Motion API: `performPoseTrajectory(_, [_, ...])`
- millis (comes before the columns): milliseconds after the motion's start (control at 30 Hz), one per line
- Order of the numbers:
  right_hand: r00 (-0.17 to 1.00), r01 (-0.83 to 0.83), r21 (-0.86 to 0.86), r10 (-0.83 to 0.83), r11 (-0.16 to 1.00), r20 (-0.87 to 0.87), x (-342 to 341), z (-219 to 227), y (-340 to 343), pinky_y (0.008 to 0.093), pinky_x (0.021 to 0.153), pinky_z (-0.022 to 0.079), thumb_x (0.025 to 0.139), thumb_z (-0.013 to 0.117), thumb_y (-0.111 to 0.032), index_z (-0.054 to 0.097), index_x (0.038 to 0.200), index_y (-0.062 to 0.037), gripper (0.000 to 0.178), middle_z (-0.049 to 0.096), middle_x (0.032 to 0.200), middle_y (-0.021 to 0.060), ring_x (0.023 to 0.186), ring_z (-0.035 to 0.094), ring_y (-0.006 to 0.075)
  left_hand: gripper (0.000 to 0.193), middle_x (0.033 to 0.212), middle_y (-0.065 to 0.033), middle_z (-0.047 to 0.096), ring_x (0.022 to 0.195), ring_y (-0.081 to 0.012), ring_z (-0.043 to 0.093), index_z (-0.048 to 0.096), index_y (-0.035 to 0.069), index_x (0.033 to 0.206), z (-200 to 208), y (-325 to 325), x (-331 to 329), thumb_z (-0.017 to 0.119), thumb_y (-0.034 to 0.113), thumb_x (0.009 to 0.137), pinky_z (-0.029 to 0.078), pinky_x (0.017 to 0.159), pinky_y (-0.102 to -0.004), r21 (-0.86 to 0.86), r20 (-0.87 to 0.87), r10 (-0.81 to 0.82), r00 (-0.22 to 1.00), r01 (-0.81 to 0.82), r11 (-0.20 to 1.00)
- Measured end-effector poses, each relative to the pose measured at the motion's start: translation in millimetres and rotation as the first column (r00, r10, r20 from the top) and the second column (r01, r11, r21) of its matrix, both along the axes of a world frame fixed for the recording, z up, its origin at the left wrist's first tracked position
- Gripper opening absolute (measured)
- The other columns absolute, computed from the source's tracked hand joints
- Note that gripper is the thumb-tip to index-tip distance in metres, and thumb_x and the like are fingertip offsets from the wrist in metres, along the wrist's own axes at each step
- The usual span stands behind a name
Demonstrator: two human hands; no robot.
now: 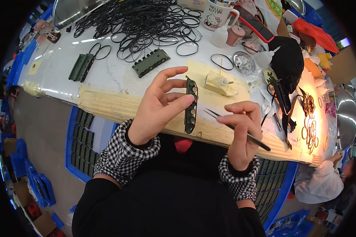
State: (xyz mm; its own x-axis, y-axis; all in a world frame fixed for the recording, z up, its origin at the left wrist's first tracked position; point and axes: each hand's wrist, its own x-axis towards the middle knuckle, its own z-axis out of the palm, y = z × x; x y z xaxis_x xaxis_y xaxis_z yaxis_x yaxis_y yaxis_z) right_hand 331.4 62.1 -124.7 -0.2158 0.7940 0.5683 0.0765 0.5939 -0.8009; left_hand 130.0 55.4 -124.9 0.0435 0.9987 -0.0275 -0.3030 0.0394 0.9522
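Observation:
My left hand (156, 100) grips a dark green toy tank chassis (190, 112), tipped on its side so a row of small wheels faces right. The thumb presses on the wheels and the other fingers curve behind. To its right, my right hand (243, 132) holds black pointed tweezers (260, 143), tips aimed left, a short gap from the chassis. Farther off lie another green chassis (151, 63) with wheels along its edge and a pair of green hull pieces (81, 67). A tape-wrapped block (220, 83) with a small peg sits behind the tweezers.
Black rubber loops (142, 23) are heaped at the far side, beside a white mug (217, 15) and squeeze bottles. Blue trays (72, 152) with rows of green parts stand below the taped table edge (110, 104). A lamp-lit clutter of bands is at right, near another person (318, 181).

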Motion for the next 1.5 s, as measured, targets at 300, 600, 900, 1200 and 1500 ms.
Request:
performPoseTrajectory(300, [0.129, -0.984, -0.110, 0.988, 0.139, 0.088, 32, 42, -20, 0.0288, 0.049, 0.045, 0.094, 0.058, -0.023, 0.061, 0.107, 0.0016, 0.028, 0.064, 0.104, 0.0114, 0.054, 0.056, 0.0196, 0.056, 0.123, -0.0188, 0.055, 0.106, -0.0268, 0.063, 0.033, 0.003, 0.140, 11, 7, -10, 0.055, 0.008, 0.089, 0.056, 0.084, -0.0323, 0.073, -0.010, 0.028, 1.000, -0.027, 0.997])
performPoseTrajectory(600, [0.103, -0.995, -0.002, 0.995, 0.103, 0.016, 25, 40, 0, 0.0271, 0.046, 0.042, 0.096, 0.059, -0.023, 0.065, 0.092, -0.0006, 0.023, 0.068, 0.100, 0.0129, 0.054, 0.057, 0.0165, 0.054, 0.122, -0.0185, 0.055, 0.106, -0.0275, 0.063, 0.035, 0.002, 0.139, 10, 15, -11, 0.055, 0.007, 0.089, 0.055, 0.084, -0.0327, 0.073, -0.013, 0.009, 1.000, -0.008, 0.997])
performPoseTrajectory(900, [0.981, -0.151, -0.501, 0.193, 0.852, 0.032, -14, -4, -1, 0.0196, 0.045, 0.026, 0.089, 0.066, -0.010, 0.063, 0.090, 0.0002, 0.011, 0.059, 0.070, -0.0012, 0.048, 0.034, 0.0005, 0.056, 0.122, -0.0178, 0.054, 0.106, -0.0262, 0.063, 0.037, -0.001, 0.137, 18, 16, 1, 0.059, 0.000, 0.086, 0.052, 0.090, -0.0327, 0.153, -0.027, 0.076, 0.997, -0.071, 0.986])
performPoseTrajectory(1200, [0.961, -0.271, -0.706, 0.221, 0.654, -0.164, -23, -5, 4, 0.0171, 0.046, 0.024, 0.090, 0.064, -0.009, 0.061, 0.092, 0.0012, 0.011, 0.055, 0.070, -0.0064, 0.049, 0.036, -0.0033, 0.053, 0.121, -0.0168, 0.055, 0.106, -0.0251, 0.063, 0.038, -0.001, 0.135, 10, 12, -2, 0.059, -0.002, 0.087, 0.052, 0.089, -0.0313, 0.143, -0.056, 0.115, 0.992, -0.106, 0.984])
performPoseTrajectory(1500, [0.935, -0.349, -0.755, 0.261, 0.555, -0.241, -23, -8, 7, 0.0160, 0.051, 0.030, 0.091, 0.063, -0.011, 0.059, 0.091, 0.0001, 0.012, 0.055, 0.077, -0.0054, 0.058, 0.041, -0.0023, 0.054, 0.121, -0.0159, 0.054, 0.107, -0.0247, 0.062, 0.037, -0.001, 0.136, 5, 12, -4, 0.060, -0.002, 0.087, 0.052, 0.090, -0.0318, 0.105, -0.045, 0.092, 0.995, -0.087, 0.991])
